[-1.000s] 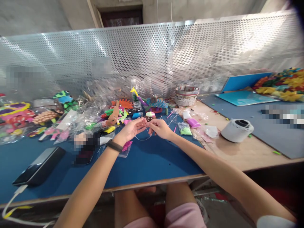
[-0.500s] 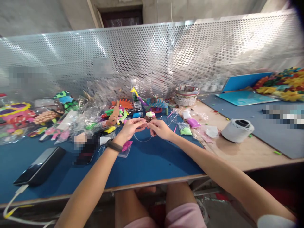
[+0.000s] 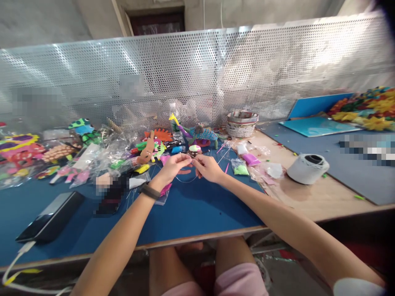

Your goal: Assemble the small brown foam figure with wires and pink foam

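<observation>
My left hand (image 3: 173, 167), with a dark band on its wrist, pinches a thin pale wire (image 3: 187, 181) with thumb and forefinger. My right hand (image 3: 208, 167) is closed on the same wire, its fingertips almost meeting those of the left. The wire hangs in a loose loop below both hands, over the blue table mat (image 3: 197, 213). Just behind the fingertips sits a small brown clay figure (image 3: 194, 151) with a white, green and pink top. A bag of magenta clay (image 3: 163, 196) lies under my left wrist.
Wrapped clay animals (image 3: 92, 152) crowd the left. A phone on a dark block (image 3: 51, 216) has a cable. Toward the back stand a bottle (image 3: 173, 113) and a basket (image 3: 242, 123). Bags of green clay (image 3: 240, 167) and purple clay (image 3: 251, 159) lie right, near a white roll (image 3: 307, 169).
Both hands stay close together on the wire. The left fingers have shifted slightly, and the wire loop sits a little higher and more to the right.
</observation>
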The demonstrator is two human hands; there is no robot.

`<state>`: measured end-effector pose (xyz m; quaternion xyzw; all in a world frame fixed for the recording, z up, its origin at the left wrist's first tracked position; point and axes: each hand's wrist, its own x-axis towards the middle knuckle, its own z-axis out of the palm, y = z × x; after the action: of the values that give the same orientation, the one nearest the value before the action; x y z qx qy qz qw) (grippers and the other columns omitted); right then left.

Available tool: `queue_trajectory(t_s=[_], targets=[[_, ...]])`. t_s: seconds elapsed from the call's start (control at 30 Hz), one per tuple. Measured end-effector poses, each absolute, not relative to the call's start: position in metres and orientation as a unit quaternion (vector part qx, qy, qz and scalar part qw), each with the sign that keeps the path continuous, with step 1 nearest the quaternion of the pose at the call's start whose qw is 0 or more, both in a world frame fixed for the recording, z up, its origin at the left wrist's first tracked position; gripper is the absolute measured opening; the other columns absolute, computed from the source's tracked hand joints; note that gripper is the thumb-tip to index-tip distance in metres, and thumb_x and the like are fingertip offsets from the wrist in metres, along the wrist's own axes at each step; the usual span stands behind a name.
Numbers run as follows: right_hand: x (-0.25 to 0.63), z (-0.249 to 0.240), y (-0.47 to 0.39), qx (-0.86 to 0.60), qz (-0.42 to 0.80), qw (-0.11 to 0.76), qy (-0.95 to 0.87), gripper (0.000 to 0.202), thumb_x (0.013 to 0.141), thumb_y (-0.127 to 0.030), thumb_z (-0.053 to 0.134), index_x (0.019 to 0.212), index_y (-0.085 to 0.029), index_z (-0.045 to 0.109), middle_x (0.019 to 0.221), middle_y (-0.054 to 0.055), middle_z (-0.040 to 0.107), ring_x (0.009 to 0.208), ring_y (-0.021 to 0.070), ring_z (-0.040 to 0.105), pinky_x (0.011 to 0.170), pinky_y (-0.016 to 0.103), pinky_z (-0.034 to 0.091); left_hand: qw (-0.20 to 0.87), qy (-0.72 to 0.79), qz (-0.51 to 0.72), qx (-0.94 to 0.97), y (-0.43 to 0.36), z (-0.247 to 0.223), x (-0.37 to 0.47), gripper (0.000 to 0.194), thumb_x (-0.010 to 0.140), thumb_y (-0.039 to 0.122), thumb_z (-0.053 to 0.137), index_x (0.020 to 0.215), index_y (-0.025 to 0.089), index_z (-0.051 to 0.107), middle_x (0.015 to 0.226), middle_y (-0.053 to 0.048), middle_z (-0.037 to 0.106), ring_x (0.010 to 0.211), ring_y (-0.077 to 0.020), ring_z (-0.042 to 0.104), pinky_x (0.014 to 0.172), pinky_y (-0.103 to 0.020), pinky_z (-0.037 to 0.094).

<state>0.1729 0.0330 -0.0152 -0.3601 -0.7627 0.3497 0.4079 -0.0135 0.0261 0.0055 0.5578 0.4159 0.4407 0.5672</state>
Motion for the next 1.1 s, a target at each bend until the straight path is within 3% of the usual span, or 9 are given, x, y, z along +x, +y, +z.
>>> queue_trajectory(t_s=[0.07, 0.2, 0.27, 0.4, 0.5, 0.67, 0.8, 1.1], targets=[[0.173, -0.016, 0.033, -0.363, 0.35, 0.402, -0.764, 0.039, 0.098, -0.049, 0.045, 0.071, -0.022, 0.049, 0.055, -0.001, 0.065, 0.044, 0.0125, 0.063, 0.045, 0.021, 0.047, 0.533, 0.434, 0.431, 0.584, 0.025, 0.007, -0.013, 0.032, 0.075, 0.041, 0.08, 0.093, 0.018, 0.067, 0.093, -0.005, 0.069, 0.086, -0.0205, 0.07, 0.066, -0.029, 0.058], [0.171, -0.019, 0.034, -0.366, 0.361, 0.386, -0.766, 0.043, 0.098, -0.052, 0.045, 0.069, -0.021, 0.05, 0.053, -0.001, 0.064, 0.041, 0.0123, 0.062, 0.042, 0.02, 0.046, 0.418, 0.461, 0.431, 0.653, 0.026, 0.005, -0.017, 0.028, 0.079, 0.042, 0.077, 0.09, 0.019, 0.066, 0.073, -0.003, 0.068, 0.055, -0.0161, 0.065, 0.046, -0.023, 0.044], [0.168, -0.02, 0.033, -0.368, 0.382, 0.376, -0.76, 0.043, 0.097, -0.053, 0.046, 0.068, -0.021, 0.049, 0.052, -0.001, 0.063, 0.04, 0.012, 0.061, 0.04, 0.019, 0.045, 0.353, 0.471, 0.444, 0.676, 0.027, 0.002, -0.02, 0.022, 0.082, 0.041, 0.073, 0.087, 0.02, 0.067, 0.069, -0.003, 0.068, 0.048, -0.0146, 0.061, 0.048, -0.025, 0.043], [0.165, -0.022, 0.032, -0.358, 0.445, 0.376, -0.729, 0.042, 0.096, -0.054, 0.046, 0.072, -0.021, 0.051, 0.051, -0.002, 0.063, 0.038, 0.012, 0.059, 0.038, 0.02, 0.045, 0.283, 0.473, 0.488, 0.677, 0.029, -0.004, -0.02, 0.019, 0.083, 0.039, 0.073, 0.084, 0.021, 0.07, 0.08, -0.004, 0.071, 0.053, -0.0144, 0.061, 0.055, -0.027, 0.048], [0.166, -0.022, 0.033, -0.358, 0.446, 0.39, -0.722, 0.042, 0.096, -0.056, 0.046, 0.074, -0.021, 0.052, 0.051, -0.002, 0.062, 0.038, 0.0123, 0.059, 0.037, 0.019, 0.045, 0.315, 0.492, 0.505, 0.636, 0.031, -0.004, -0.018, 0.025, 0.078, 0.042, 0.078, 0.082, 0.019, 0.069, 0.078, -0.005, 0.071, 0.055, -0.0155, 0.063, 0.057, -0.028, 0.051], [0.169, -0.02, 0.03, -0.356, 0.4, 0.394, -0.747, 0.044, 0.097, -0.055, 0.045, 0.073, -0.02, 0.053, 0.053, -0.001, 0.063, 0.04, 0.0112, 0.06, 0.04, 0.018, 0.045, 0.492, 0.476, 0.46, 0.565, 0.035, 0.004, -0.019, 0.037, 0.076, 0.049, 0.077, 0.081, 0.013, 0.072, 0.084, -0.01, 0.074, 0.075, -0.0204, 0.071, 0.076, -0.033, 0.056], [0.167, -0.016, 0.025, -0.332, 0.396, 0.379, -0.768, 0.044, 0.098, -0.054, 0.045, 0.072, -0.02, 0.051, 0.054, -0.001, 0.063, 0.04, 0.0105, 0.06, 0.042, 0.018, 0.045, 0.588, 0.455, 0.429, 0.513, 0.036, 0.009, -0.025, 0.042, 0.077, 0.054, 0.074, 0.086, 0.012, 0.075, 0.089, -0.01, 0.074, 0.08, -0.0192, 0.07, 0.075, -0.031, 0.054], [0.163, -0.02, 0.024, -0.304, 0.474, 0.354, -0.747, 0.045, 0.096, -0.057, 0.047, 0.071, -0.019, 0.05, 0.053, -0.002, 0.063, 0.038, 0.01, 0.057, 0.037, 0.018, 0.042, 0.537, 0.461, 0.396, 0.586, 0.036, 0.008, -0.03, 0.044, 0.075, 0.055, 0.077, 0.094, 0.015, 0.076, 0.102, -0.011, 0.074, 0.092, -0.0193, 0.068, 0.082, -0.032, 0.053]])
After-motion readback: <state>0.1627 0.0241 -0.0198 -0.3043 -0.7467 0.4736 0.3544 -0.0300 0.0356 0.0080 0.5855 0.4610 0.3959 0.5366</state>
